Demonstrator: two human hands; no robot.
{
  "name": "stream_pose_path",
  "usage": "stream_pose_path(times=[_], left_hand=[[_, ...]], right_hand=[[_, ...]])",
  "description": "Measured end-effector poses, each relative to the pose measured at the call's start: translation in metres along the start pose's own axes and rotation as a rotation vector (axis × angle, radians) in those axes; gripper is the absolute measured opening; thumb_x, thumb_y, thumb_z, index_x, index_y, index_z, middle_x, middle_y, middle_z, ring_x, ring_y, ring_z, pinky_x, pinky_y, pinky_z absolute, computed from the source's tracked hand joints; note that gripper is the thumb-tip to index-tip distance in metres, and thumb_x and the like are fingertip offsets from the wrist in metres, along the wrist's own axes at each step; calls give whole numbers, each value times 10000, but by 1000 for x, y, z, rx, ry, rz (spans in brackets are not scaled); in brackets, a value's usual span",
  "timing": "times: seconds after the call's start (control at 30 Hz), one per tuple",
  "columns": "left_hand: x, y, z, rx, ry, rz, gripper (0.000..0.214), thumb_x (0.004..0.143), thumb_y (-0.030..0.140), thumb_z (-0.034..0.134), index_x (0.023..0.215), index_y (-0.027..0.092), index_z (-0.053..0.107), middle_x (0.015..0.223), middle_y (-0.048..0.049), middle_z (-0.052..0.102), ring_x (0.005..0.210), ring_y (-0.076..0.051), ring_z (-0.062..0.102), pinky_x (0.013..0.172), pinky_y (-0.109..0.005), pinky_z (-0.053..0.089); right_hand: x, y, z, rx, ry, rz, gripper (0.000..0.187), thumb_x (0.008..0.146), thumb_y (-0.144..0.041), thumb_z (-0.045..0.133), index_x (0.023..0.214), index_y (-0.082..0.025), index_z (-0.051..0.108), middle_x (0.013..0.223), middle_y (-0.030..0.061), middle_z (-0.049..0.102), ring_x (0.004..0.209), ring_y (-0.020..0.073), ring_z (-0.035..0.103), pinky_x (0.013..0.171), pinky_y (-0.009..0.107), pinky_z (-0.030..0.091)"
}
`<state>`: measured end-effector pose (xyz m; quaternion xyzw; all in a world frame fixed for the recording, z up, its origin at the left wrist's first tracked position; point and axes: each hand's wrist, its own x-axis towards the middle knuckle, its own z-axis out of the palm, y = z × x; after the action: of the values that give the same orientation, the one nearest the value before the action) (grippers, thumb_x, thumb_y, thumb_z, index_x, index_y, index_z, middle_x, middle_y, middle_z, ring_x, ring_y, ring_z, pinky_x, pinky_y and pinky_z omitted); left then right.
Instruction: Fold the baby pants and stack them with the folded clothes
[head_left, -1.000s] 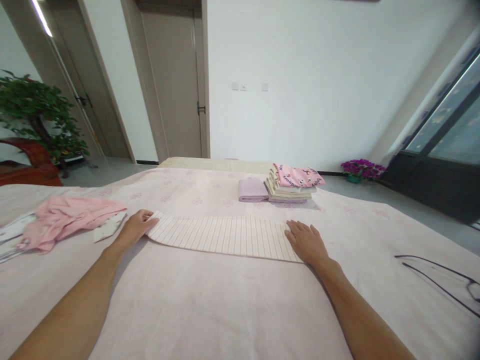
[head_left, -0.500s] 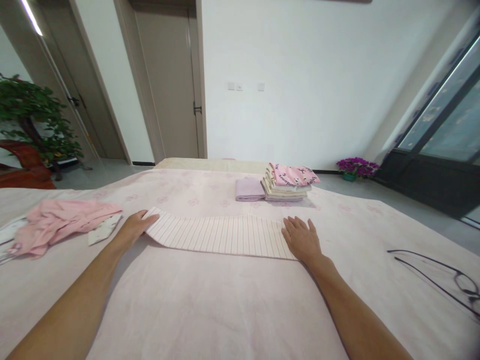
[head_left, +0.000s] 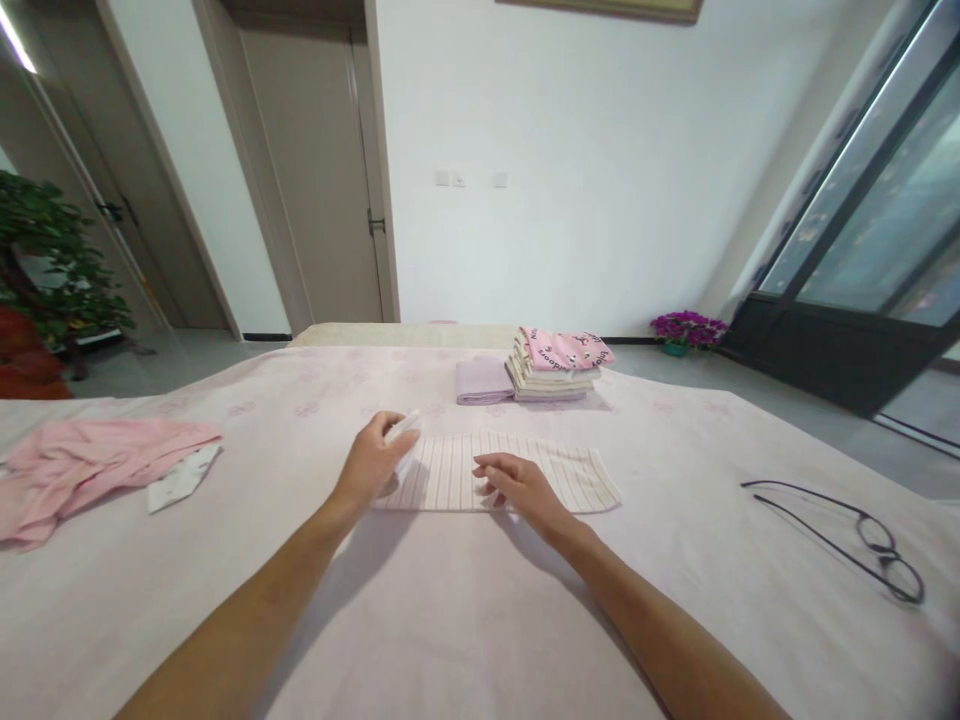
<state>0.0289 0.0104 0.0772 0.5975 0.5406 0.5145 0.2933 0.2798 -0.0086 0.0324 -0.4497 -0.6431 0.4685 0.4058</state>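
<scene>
A striped cream-and-pink cloth (head_left: 559, 470), folded into a long strip, lies across the bed cover in front of me. My left hand (head_left: 375, 455) pinches its left end and holds that end raised over the strip. Over the middle of the cloth hovers my right hand (head_left: 517, 485), fingers loosely bent and apart, with nothing visible in them. Whether its fingertips touch the fabric I cannot tell. The right end of the strip rests flat.
Behind the cloth sit a folded lilac cloth (head_left: 484, 382) and a stack of folded clothes (head_left: 562, 365), a pink printed piece on top. A crumpled pink garment (head_left: 112, 460) lies at left, with eyeglasses (head_left: 862, 540) at right on the pale pink bed cover (head_left: 465, 620).
My left hand has carried the cloth's left end rightward and up. My right hand has let go of the right end and moved to the middle. The view has shifted a little.
</scene>
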Motion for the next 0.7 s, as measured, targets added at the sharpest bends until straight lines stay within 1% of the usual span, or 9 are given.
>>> stream_pose_path(times=[0.07, 0.13, 0.23, 0.27, 0.33, 0.4, 0.5, 0.6, 0.7], left_hand=[[-11, 3, 29, -28, -78, -10, 377, 768, 446, 651, 1025, 171, 629, 862, -19, 648, 780, -180, 621, 678, -272, 485], [-22, 2, 53, -43, -176, -31, 410, 789, 440, 638, 1106, 181, 608, 836, -4, 622, 714, -156, 609, 644, -259, 474], [-38, -7, 75, -37, -341, -52, 507, 800, 433, 647, 1225, 174, 552, 874, -15, 609, 692, -142, 601, 625, -253, 469], [-41, -11, 79, -34, -380, -50, 543, 803, 436, 652, 1261, 172, 529, 899, -23, 610, 705, -143, 604, 635, -257, 474], [-47, -18, 81, -49, -417, -34, 581, 828, 440, 638, 1321, 176, 481, 942, -38, 616, 755, -152, 617, 683, -273, 488], [-49, -23, 80, -93, -420, -25, 563, 869, 437, 592, 1349, 183, 443, 980, -52, 629, 813, -161, 635, 744, -293, 498], [-49, -26, 79, -177, -425, -73, 513, 914, 444, 528, 1346, 191, 415, 1027, -77, 656, 853, -170, 664, 785, -312, 506], [-49, -25, 79, -202, -416, -87, 470, 929, 400, 499, 1338, 190, 403, 1014, -78, 672, 825, -165, 674, 771, -311, 513], [-49, -21, 74, -146, -377, -24, 424, 934, 336, 459, 1331, 195, 413, 994, -61, 670, 788, -158, 663, 742, -311, 517]], right_hand=[[-2, -2, 4, 192, -36, 48, 479, 893, -554, 548, 1164, -178, 668, 1109, 122, 701, 843, 186, 674, 652, 287, 504], [-4, 0, 5, 314, -60, 64, 527, 875, -612, 554, 1124, -164, 674, 1086, 131, 701, 827, 183, 669, 656, 288, 509], [-3, 6, 5, 390, -91, 81, 550, 848, -656, 567, 985, -136, 681, 927, 116, 706, 732, 171, 646, 630, 289, 505], [-3, 7, 5, 386, -88, 84, 553, 846, -664, 564, 928, -129, 678, 863, 105, 700, 699, 163, 634, 626, 286, 502], [-1, 8, 5, 362, -74, 97, 564, 849, -677, 547, 853, -125, 665, 772, 84, 679, 654, 148, 611, 621, 277, 492], [1, 7, 6, 333, -66, 108, 562, 843, -682, 544, 821, -131, 649, 725, 67, 659, 617, 137, 587, 594, 266, 478], [3, 5, 10, 252, -56, 107, 511, 836, -652, 560, 819, -145, 627, 698, 46, 635, 580, 131, 562, 541, 256, 458], [5, 7, 15, 112, 15, 95, 371, 787, -517, 660, 860, -154, 630, 697, 26, 630, 572, 130, 551, 489, 235, 429], [6, 9, 17, 86, 96, 92, 261, 718, -366, 689, 858, -152, 636, 691, 14, 631, 576, 129, 543, 463, 216, 400]])
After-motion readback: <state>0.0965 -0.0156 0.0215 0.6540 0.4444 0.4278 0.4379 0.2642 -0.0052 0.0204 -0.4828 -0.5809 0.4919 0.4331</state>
